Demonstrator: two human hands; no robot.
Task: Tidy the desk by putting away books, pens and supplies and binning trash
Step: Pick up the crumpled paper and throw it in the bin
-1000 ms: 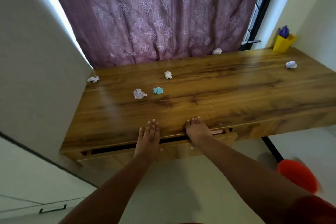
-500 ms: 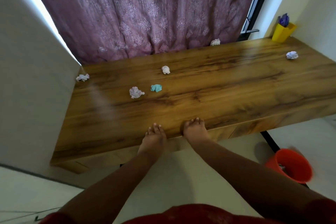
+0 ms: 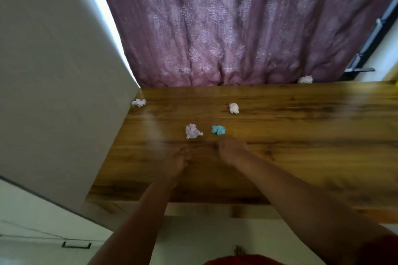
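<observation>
Both hands have left the front edge of the wooden desk [image 3: 301,135], where they rested half a second ago, and now reach out over the desktop in the centre of the frame. The left hand [image 3: 177,160] is blurred with motion, its fingers loosely bunched and holding nothing that shows; whether they are spread or drawn in cannot be told for certain. The right hand [image 3: 231,150] is also blurred, palm down, fingertips near the teal paper ball [image 3: 218,130] but apart from it, and its finger spread cannot be told. Just left of the teal ball lies a white crumpled paper [image 3: 193,131], above the left hand. Another white paper ball [image 3: 234,108] sits further back, a fourth wad [image 3: 139,102] lies at the left end of the desk against the grey wall panel [image 3: 53,71], and a fifth [image 3: 305,79] rests at the back edge below the mauve curtain [image 3: 237,23]. The view has shifted closer and leftward: the yellow pen holder, the right-hand paper ball and the red bin seen earlier are now out of frame.
</observation>
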